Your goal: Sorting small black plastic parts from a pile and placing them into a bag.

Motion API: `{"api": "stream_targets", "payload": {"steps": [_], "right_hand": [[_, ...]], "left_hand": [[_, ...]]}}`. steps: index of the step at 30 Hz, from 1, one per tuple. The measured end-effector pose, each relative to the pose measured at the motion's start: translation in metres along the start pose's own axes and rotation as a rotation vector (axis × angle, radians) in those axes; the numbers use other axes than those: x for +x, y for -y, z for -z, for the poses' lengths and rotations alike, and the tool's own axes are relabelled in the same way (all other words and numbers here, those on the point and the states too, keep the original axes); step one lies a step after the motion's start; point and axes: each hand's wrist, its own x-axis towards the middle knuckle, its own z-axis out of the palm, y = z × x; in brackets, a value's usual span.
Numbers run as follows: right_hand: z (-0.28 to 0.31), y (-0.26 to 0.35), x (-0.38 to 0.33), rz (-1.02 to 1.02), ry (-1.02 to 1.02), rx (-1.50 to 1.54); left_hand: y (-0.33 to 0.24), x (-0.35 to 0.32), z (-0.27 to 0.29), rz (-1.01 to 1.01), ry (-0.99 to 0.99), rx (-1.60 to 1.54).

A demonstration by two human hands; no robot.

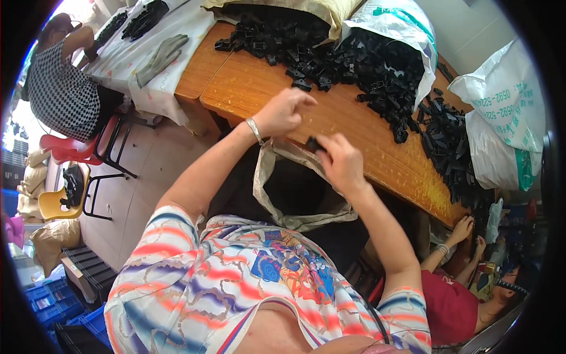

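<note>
My left hand [284, 113] is over the near edge of the wooden table [247, 82], its fingers loosely bent and partly apart. Nothing shows between them. Close by on the right, my right hand [342, 162] pinches a small black plastic part [313, 143] between thumb and fingers. Below both hands is an open-mouthed woven sack [262, 177] at the table's edge, in front of my body. Its inside is dark, so its contents cannot be made out. Loose black plastic parts [383, 76] are heaped on the far side of the table.
Parts spill from a tan sack [336, 17] and a white sack [407, 20]. Another white sack [501, 112] stands far right. A co-worker in red [451, 304] works at lower right, another in a checked top [65, 88] at upper left. A grey glove [162, 59] lies on a covered table.
</note>
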Motion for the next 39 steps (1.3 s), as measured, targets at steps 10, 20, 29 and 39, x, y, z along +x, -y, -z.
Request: {"api": "stream_targets", "payload": {"steps": [10,20,29,39], "right_hand": [[0.01,-0.008,-0.019,0.017,0.018,0.159],[0.028,-0.129,0.088,-0.147,-0.009,-0.505],[0.026,-0.089,0.087,-0.131,0.021,-0.251],[-0.006,-0.057,0.087,0.113,-0.02,-0.023]], "left_hand": [[0.03,0.036,-0.002,-0.013,-0.251,0.454],[-0.016,0.015,-0.03,0.277,-0.257,0.166],[-0.008,0.009,-0.031,0.148,-0.257,0.29],[-0.005,0.016,-0.021,0.256,-0.084,0.233]]}}
